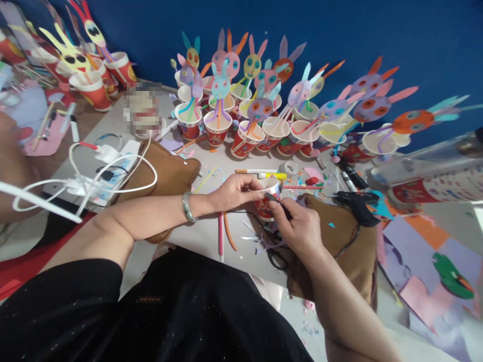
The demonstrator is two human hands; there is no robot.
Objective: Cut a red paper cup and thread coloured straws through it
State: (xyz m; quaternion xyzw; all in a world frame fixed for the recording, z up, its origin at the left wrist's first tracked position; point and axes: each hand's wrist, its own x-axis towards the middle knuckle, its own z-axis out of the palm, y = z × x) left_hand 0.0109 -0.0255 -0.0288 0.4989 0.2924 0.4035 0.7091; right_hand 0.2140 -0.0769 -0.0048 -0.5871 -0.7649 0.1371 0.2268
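A red and white paper cup (263, 207) stands in front of me at the middle of the table. My left hand (241, 191) is closed on it, thumb and fingers pinching near the rim. In my right hand (300, 223) is a slim dark tool (275, 199), its tip against the cup's upper side; I cannot make out its exact kind. A yellow marker (273, 176) lies just behind the cup. Below my right hand, black-handled scissors (278, 259) rest among paper scraps. An orange paper strip (229, 232) and a pink pencil-like stick (221, 236) lie nearer to me.
Along the blue wall, several paper cups (218, 136) carry paper rabbit heads. A black glue gun (356, 207) sits on a brown cushion (339, 246) at right. White cables and a power strip (126, 166) are at left. Coloured paper (418, 246) spreads at far right.
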